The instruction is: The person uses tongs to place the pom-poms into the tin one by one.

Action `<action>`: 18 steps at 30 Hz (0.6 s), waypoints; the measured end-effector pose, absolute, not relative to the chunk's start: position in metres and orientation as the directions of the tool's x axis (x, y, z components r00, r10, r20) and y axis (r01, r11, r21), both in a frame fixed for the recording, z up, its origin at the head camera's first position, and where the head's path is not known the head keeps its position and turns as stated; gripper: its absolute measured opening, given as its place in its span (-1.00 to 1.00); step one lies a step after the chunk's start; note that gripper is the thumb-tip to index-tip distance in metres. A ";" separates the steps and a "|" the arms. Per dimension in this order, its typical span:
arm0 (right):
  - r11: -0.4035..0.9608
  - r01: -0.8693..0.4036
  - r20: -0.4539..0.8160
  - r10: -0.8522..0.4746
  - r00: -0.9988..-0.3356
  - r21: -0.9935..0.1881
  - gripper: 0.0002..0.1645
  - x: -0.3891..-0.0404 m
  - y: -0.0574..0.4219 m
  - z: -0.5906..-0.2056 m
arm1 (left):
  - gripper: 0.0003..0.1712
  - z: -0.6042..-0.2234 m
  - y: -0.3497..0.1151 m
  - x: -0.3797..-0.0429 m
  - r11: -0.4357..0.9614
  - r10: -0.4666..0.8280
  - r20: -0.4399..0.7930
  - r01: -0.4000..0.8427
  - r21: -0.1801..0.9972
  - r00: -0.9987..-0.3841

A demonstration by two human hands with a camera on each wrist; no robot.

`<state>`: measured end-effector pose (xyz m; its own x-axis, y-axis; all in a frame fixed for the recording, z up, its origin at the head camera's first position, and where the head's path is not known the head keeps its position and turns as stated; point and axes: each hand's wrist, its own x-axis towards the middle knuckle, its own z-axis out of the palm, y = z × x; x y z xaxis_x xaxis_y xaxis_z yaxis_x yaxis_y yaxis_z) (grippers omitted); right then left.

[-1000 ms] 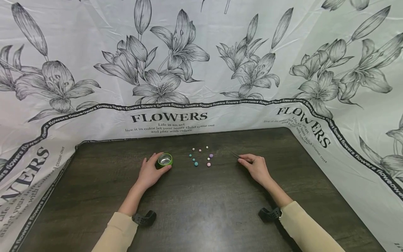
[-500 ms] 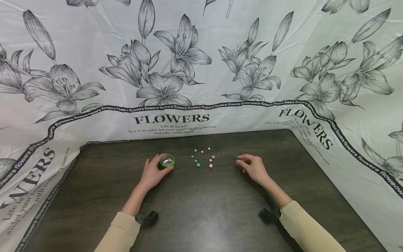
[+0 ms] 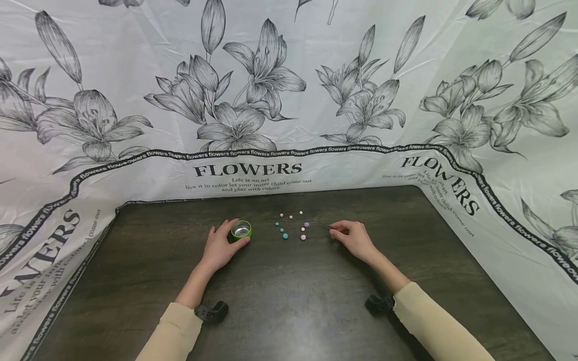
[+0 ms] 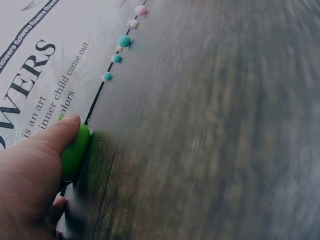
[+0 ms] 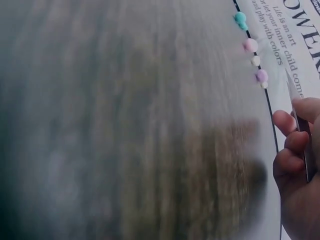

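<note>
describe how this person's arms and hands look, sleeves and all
The left sleeve and right sleeve are plain beige. A black strap with small holes shows on each side. The left hand and right hand are bare, without gloves.

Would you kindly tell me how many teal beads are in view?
3, in a row right of the green cup: far bead, middle bead, larger near bead.

Wht cloth [image 3: 311, 131] reads "FLOWERS" & "Life is an art", blk band [image 3: 282, 152] rpts "flowers".

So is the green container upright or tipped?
Upright: in the head view, the green container has its open top facing up, left hand gripping its side.
</note>
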<state>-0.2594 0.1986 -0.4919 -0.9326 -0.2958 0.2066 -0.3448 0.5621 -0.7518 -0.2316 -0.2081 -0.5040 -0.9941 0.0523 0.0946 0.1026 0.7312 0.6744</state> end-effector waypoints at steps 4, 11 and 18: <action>0.563 -0.346 0.199 -0.307 -0.931 -0.751 -0.71 -0.260 0.196 -0.492 | -0.13 -0.505 -0.208 -0.232 0.731 0.051 0.095 0.102 0.675 -0.994; 0.562 -0.314 0.168 -0.296 -0.940 -0.766 -0.70 -0.261 0.193 -0.491 | -0.13 -0.505 -0.208 -0.232 0.730 0.054 0.105 0.111 0.674 -0.993; 0.581 -0.274 0.159 -0.242 -0.957 -0.766 -0.73 -0.265 0.190 -0.493 | -0.13 -0.504 -0.207 -0.230 0.730 0.052 0.101 0.107 0.675 -0.993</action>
